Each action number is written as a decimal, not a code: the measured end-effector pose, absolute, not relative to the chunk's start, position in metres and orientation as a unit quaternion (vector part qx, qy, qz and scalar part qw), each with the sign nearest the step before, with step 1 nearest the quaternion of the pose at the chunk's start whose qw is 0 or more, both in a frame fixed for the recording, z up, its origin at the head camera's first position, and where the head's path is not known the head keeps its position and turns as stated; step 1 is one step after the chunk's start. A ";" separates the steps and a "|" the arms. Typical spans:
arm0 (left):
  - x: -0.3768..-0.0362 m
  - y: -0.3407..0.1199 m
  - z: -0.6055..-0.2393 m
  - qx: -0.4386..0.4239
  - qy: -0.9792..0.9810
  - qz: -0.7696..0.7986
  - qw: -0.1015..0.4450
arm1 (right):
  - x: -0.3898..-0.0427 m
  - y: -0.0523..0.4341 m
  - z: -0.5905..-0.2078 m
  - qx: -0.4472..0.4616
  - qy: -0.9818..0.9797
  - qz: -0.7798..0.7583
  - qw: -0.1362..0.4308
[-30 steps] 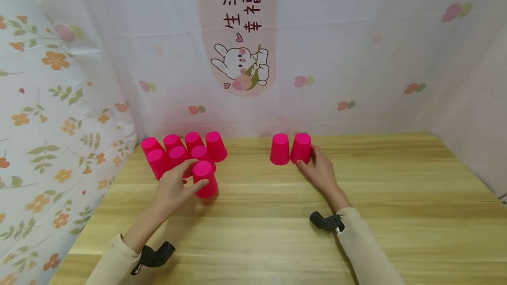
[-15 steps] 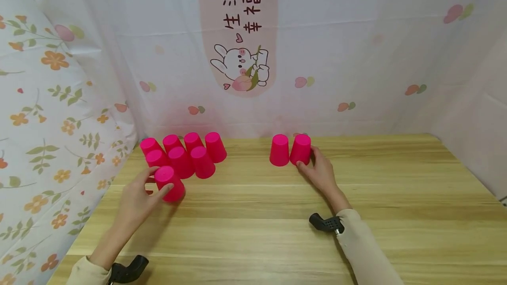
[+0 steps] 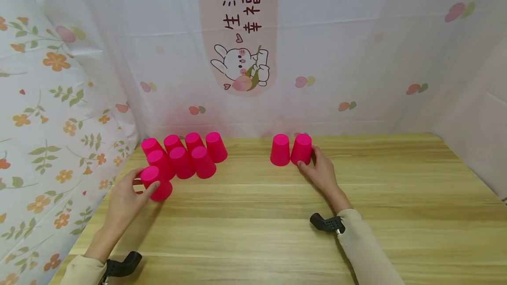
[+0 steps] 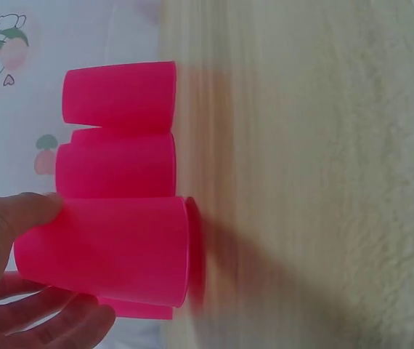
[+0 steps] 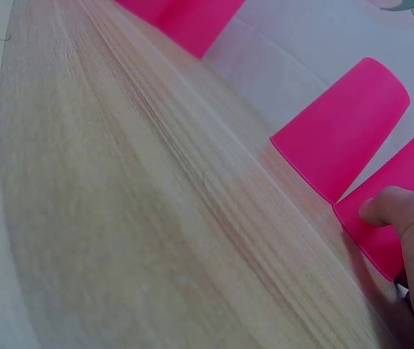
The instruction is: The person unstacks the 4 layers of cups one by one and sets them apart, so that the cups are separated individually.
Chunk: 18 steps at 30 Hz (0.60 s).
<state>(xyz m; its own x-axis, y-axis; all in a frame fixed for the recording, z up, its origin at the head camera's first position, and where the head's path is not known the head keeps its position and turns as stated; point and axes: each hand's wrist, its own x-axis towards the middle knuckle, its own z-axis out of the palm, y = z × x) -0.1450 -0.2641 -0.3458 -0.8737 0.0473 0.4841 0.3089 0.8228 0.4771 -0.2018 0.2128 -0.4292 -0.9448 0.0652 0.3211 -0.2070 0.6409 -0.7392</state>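
Note:
My left hand (image 3: 124, 199) grips an upside-down pink plastic cup (image 3: 163, 191), thumb on one side and fingers round the other. This cup is in front of the left end of a cluster of several matching inverted cups (image 3: 183, 164). In the left wrist view the held cup (image 4: 112, 247) has its rim at or just above the table; I cannot tell if it touches. To the right, my right hand (image 3: 321, 173) holds another inverted cup (image 3: 303, 147) low on its sides. Beside that one stands a second inverted cup (image 3: 280, 151), their rims nearly touching in the right wrist view.
All of this is on a wood-grain table (image 3: 253, 232). A printed white cloth (image 3: 336, 56) hangs along the back edge, and a floral cloth (image 3: 55, 144) borders the left. Black wrist mounts (image 3: 123, 265) sit on both forearms.
My left hand has carried its cup leftward, from in front of the cluster's right part to its left end. The right hand and its cup have stayed in place.

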 end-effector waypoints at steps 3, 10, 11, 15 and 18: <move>-0.146 -0.266 -0.348 -0.098 -0.927 -0.277 0.231 | -0.202 0.212 -0.429 0.040 -0.892 0.420 0.163; -0.146 -0.267 -0.351 -0.090 -0.934 -0.265 0.222 | -0.201 0.212 -0.430 0.036 -0.893 0.419 0.164; -0.145 -0.267 -0.351 -0.087 -0.936 -0.262 0.217 | -0.201 0.212 -0.430 0.036 -0.893 0.419 0.164; -0.144 -0.265 -0.350 -0.076 -0.936 -0.260 0.224 | -0.200 0.212 -0.429 0.037 -0.892 0.419 0.165; -0.144 -0.259 -0.345 -0.088 -0.922 -0.266 0.266 | -0.200 0.212 -0.429 0.039 -0.892 0.420 0.164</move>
<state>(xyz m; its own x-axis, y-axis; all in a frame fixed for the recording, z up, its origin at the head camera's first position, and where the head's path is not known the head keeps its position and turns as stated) -0.1436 -0.2587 -0.3446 -0.8429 0.0213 0.5376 0.3044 0.8428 0.4439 -0.2003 0.2117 -0.4285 -0.9431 0.0684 0.3254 -0.2073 0.6443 -0.7361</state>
